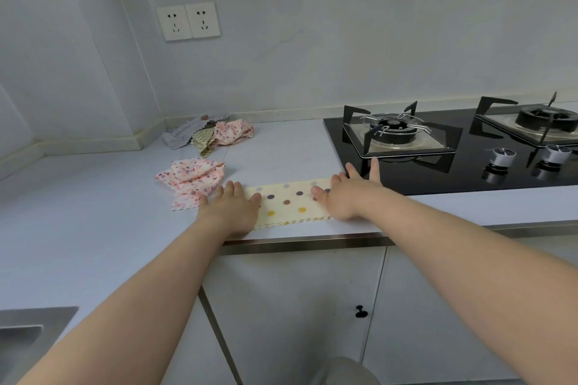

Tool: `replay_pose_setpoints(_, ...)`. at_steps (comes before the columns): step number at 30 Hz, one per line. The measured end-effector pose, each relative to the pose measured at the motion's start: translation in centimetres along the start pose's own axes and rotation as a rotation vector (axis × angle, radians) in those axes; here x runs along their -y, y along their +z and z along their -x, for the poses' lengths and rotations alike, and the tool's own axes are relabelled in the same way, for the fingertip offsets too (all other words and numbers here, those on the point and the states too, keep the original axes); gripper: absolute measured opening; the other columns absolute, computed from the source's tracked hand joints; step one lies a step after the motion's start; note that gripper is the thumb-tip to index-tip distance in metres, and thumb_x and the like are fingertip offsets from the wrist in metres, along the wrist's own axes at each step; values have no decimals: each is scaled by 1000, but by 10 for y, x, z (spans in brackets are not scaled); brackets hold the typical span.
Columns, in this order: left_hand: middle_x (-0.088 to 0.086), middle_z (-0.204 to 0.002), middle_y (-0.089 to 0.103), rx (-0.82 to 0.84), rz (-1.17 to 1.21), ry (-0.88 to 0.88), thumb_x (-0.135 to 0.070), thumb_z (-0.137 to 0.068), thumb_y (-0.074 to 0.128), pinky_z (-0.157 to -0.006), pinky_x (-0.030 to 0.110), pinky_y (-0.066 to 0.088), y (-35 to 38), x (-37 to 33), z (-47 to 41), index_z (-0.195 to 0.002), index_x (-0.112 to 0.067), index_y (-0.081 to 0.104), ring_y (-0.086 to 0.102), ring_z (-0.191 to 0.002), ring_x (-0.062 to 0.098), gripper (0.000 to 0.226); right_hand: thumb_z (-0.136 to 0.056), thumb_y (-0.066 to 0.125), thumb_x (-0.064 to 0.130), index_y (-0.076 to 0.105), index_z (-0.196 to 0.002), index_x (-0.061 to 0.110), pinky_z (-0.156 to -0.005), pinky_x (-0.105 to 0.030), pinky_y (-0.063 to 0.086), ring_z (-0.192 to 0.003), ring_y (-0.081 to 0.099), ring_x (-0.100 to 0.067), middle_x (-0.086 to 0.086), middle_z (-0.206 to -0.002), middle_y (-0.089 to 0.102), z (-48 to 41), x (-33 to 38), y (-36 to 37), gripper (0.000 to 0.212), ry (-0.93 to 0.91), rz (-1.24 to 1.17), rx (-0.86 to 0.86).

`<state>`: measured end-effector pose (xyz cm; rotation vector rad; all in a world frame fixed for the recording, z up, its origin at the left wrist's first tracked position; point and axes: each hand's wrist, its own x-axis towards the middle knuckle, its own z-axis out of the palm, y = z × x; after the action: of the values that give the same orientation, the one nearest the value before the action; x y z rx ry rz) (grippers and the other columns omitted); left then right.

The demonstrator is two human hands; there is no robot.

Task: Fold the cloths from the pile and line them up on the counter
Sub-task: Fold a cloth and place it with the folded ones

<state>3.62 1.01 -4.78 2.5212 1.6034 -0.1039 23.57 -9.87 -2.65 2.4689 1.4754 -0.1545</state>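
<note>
Fingers (230, 188) straight and spread, the left hand (232, 211) and right hand (343, 201) press flat on either end of the folded yellow dotted cloth (291, 204) at mid-frame, the pile (210, 134) at upper left.

Home kitchen, a cooking corner along one wall.
A black glass gas hob (469, 172) with two burners under pan supports and two turning knobs (500, 157) is sitting sunk into the pale bench (93, 212). A steel sink (25, 334) is cutting into the bench at the near left. White cupboard doors (297, 306) with a small black pull (359, 311) are hanging below its metal-edged front. Twin wall sockets (188, 22) are sitting on the plain wall above.
</note>
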Motion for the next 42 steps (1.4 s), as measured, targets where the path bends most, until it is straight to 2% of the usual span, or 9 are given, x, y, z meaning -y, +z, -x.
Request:
replay_pose_setpoints(4, 9, -136, 52, -170, -124, 8, -27, -103, 21, -104, 52, 37, -9, 0, 5, -132, -19, 48, 47, -126, 32, 41, -105, 4, 45, 25, -156, 21, -111, -69, -17, -153, -11, -27, -4, -163, 25, -2, -5, -9, 61, -65, 18, -4)
replay_pose_setpoints(7, 7, -112, 68, -348, 11, -41, -30, -103, 32, -95, 42, 45, -9, 9, 0, -108, -20, 64, 59, -105, 29, 34, -106, 20, 28, 34, -150, 19, -117, -66, -2, -153, 4, -32, -8, -155, 38, -10, -9, -10, 47, -103, -41, -107)
replay_pose_setpoints(14, 4, -101, 68, -425, 302, -19, -25, -96, 47, -91, 44, 49, -9, 14, -5, -100, -21, 60, 59, -97, 30, 14, -94, 42, 16, 47, -125, 14, -116, -52, 20, -119, 48, -29, -8, -119, 55, -17, -3, -10, 31, -170, -319, -211)
replay_pose_setpoints(17, 0, -95, 63, -475, 489, 0, -23, -98, 49, -82, 41, 51, -13, 12, -4, -102, -21, 54, 58, -87, 25, 7, -91, 49, 18, 43, -123, 18, -107, -45, 30, -111, 52, -28, -2, -107, 56, -22, 0, -17, 32, -184, -382, -237)
replay_pose_setpoints(20, -2, -93, 57, -484, 704, 37, -19, -100, 52, -59, 30, 43, -18, 7, 1, -110, -19, 50, 57, -74, 15, 10, -93, 50, 30, 49, -132, 23, -100, -43, 33, -125, 41, -27, -3, -118, 59, -22, 1, -23, 40, -146, -388, -156)
replay_pose_setpoints(24, -7, -88, 51, -522, 846, 13, -11, -99, 50, -54, 26, 39, -23, 2, 6, -110, -17, 50, 54, -71, 12, 12, -94, 53, 39, 70, -100, 11, -88, -36, 50, -106, 58, -27, -3, -100, 70, -24, -4, -29, 33, -174, -433, -149)
replay_pose_setpoints(27, -2, -96, 56, -556, 868, 14, -2, -97, 44, -54, 23, 38, -28, -2, 8, -103, -17, 55, 50, -72, 9, 20, -93, 62, 30, 61, -96, 16, -72, -28, 43, -92, 57, -19, 3, -96, 62, -18, -10, -36, 15, -252, -438, -181)
replay_pose_setpoints(34, -8, -84, 61, -556, 861, 21, 5, -87, 42, -50, 24, 36, -47, -8, 20, -86, -16, 69, 51, -62, 5, 34, -95, 53, 15, 47, -102, 26, -72, -32, 48, -89, 59, -23, 4, -101, 60, 11, -26, -62, 14, -423, -417, -195)
replay_pose_setpoints(42, -6, -83, 66, -530, 794, 103, 5, -84, 36, -49, 24, 39, -70, -16, 38, -79, -19, 73, 56, -57, 25, 44, -83, 47, -1, 79, -94, 35, -49, -20, 38, -49, 40, -8, 13, -61, 54, 59, -36, -101, 50, -432, -530, -84)
